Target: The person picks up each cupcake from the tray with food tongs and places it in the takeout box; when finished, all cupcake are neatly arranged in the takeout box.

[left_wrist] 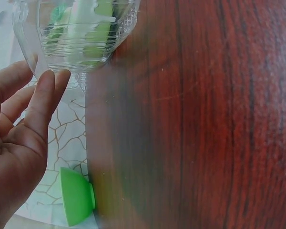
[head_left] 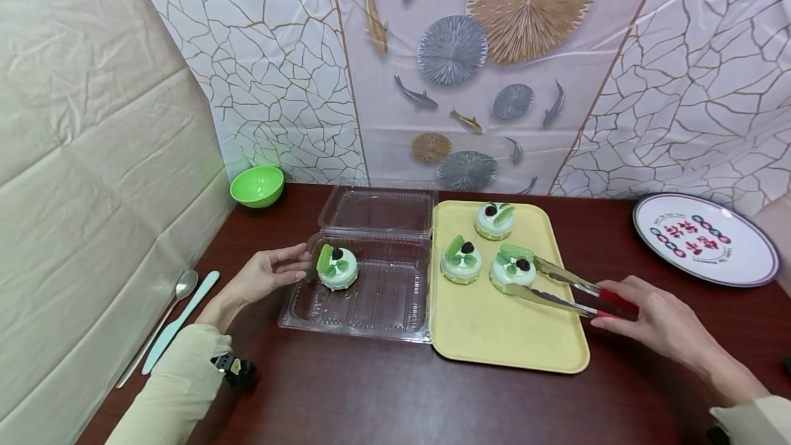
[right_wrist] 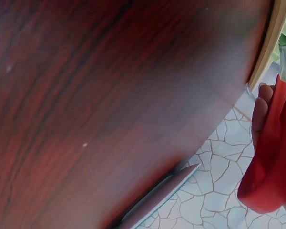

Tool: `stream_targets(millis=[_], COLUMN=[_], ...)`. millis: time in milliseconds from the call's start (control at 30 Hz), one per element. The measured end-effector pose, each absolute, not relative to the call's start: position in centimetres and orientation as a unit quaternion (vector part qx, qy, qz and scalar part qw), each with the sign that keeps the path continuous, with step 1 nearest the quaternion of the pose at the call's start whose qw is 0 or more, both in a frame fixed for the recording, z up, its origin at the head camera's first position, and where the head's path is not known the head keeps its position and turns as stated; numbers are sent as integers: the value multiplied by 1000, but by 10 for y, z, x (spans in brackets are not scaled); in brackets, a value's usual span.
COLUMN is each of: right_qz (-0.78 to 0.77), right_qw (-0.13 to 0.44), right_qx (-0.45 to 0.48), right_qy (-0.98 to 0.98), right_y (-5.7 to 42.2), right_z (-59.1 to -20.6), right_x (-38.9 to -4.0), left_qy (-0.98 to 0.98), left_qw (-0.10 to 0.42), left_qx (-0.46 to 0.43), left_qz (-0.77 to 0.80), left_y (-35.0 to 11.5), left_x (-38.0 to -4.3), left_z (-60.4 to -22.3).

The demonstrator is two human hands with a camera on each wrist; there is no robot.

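Observation:
My left hand (head_left: 272, 273) is at the left rim of a clear plastic container (head_left: 383, 325), with thumb and fingers pinching its edge. The container lies with its hinged lid (head_left: 383, 208) folded back, and one small cake (head_left: 337, 277) with pale green icing, a green biscuit and a dark berry sits inside at the left. My right hand (head_left: 655, 314) grips red-handled metal tongs (head_left: 568, 277). Their tips straddle a similar cake (head_left: 511, 275) on the yellow tray (head_left: 507, 328). Two more such cakes, a left one (head_left: 461, 261) and a back one (head_left: 494, 221), stand on the tray.
A green bowl (head_left: 257, 186) stands at the back left. A spoon (head_left: 176, 301) and a pale blue knife (head_left: 179, 325) lie at the left edge. At the right is a white oval plate (head_left: 707, 239) with red markings. Patterned cloth (head_left: 278, 74) hangs behind the table.

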State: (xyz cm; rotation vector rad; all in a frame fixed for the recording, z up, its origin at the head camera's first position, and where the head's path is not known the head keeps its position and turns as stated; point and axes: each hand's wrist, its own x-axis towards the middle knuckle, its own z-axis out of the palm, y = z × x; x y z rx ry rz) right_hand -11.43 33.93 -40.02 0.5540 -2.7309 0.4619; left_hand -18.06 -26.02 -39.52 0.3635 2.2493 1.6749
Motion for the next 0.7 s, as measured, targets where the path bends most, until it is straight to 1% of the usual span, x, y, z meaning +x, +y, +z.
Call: stream_targets(millis=[167, 400, 600, 700], right_qz=[169, 191, 234, 239], right_qw=[169, 221, 236, 218], right_qx=[181, 200, 251, 288], right_qy=[-954, -935, -909, -902], right_y=[345, 336, 293, 261], right_z=[-397, -380, -358, -351], right_x=[-111, -116, -127, -135], left_qy=[784, 787, 792, 798], left_qw=[156, 151, 151, 150], left_qx=[129, 132, 131, 129], left_qz=[587, 584, 576, 570], left_y=[-260, -263, -265, -265], left_x=[-181, -180, -183, -184], left_z=[-395, -397, -398, -398])
